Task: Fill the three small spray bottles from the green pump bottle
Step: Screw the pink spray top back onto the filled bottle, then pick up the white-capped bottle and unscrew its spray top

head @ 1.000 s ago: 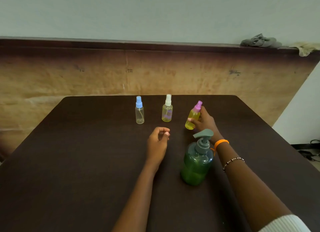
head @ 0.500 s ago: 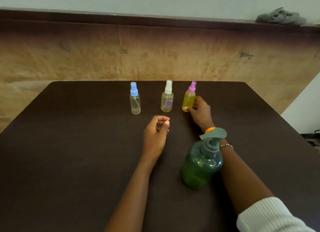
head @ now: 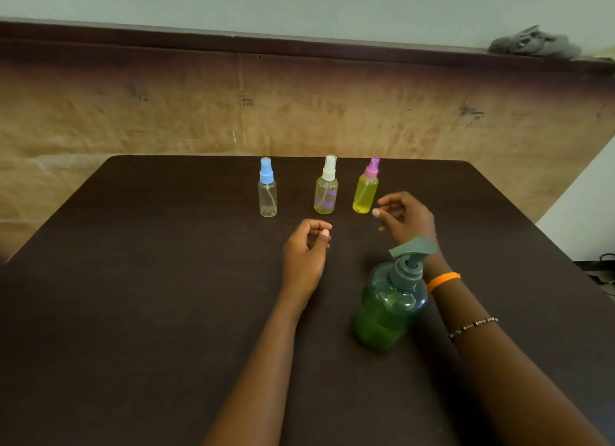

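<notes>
1. My right hand (head: 404, 217) hovers empty, fingers loosely spread, just beside the pink-capped spray bottle (head: 366, 187).
2. My left hand (head: 306, 249) rests empty, loosely curled, on the counter (head: 133, 295).
3. The green pump bottle (head: 389, 305) stands near right.

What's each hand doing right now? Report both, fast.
Left hand: loosely curled, holding nothing.
Right hand: open, holding nothing, just off the pink-capped bottle.

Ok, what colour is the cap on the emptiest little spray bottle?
Light blue cap, on the near-empty clear bottle; head view.
</notes>
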Available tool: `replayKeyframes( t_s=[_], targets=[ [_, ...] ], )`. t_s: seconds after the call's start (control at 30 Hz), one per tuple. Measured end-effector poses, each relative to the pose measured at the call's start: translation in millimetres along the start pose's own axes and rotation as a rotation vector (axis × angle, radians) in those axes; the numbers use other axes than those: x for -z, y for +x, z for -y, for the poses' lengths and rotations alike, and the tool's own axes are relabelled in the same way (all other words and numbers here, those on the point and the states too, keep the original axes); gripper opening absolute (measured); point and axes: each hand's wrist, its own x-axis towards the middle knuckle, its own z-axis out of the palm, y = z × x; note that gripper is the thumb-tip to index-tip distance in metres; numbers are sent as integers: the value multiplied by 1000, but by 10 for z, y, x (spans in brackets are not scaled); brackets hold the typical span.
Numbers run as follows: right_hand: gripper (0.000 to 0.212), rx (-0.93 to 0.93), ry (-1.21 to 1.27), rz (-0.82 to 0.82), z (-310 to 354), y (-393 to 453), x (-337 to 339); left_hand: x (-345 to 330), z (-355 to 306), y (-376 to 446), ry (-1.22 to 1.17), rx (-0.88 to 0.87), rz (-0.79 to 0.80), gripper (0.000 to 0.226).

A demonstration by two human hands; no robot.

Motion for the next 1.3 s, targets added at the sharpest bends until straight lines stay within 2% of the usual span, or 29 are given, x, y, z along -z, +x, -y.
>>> replayKeyframes(
  t_s=[0.03, 0.1, 0.2, 0.3, 0.37, 0.63, 0.77, 0.93, 1.13, 1.23, 1.3],
  targets=[
    [22, 52, -32, 48, 77, 15, -37, -3, -1, 0, -5, 1, -17, 23],
    [40, 133, -81, 149, 206, 107, -159, -5, -4, 7, -16, 1, -48, 23],
    [70, 128, -49, 268, 311, 295, -394, -6, 1, 23, -26, 7, -63, 22],
    [82, 97, -21, 307, 232, 501, -589, -9, 24, 40, -28, 0, -67, 20],
    [80, 88, -29, 296, 155, 593, -670, -6, 40, 50, -26, -7, -68, 20],
    [51, 140, -180, 248, -7, 649, -774, -2, 27, 45, -3, -25, -77, 16],
    [50, 188, -30, 185, 224, 517, -509, -8, -4, 39, -16, -15, -92, 15],
    [51, 255, 152, 143, 682, 262, 223, 3, -15, 26, -39, -2, -108, 19],
    [36, 334, 321, -44, 1264, -534, 951, 51, -335, -86, -158, -29, -178, 27],
    [33, 339, 370, -72, 1371, -1046, 1063, 145, -668, -369, -221, -115, -120, 27],
    [38, 329, 422, -41, 1390, -1351, 1058, 225, -865, -662, -247, -166, -15, 22]
  ],
)
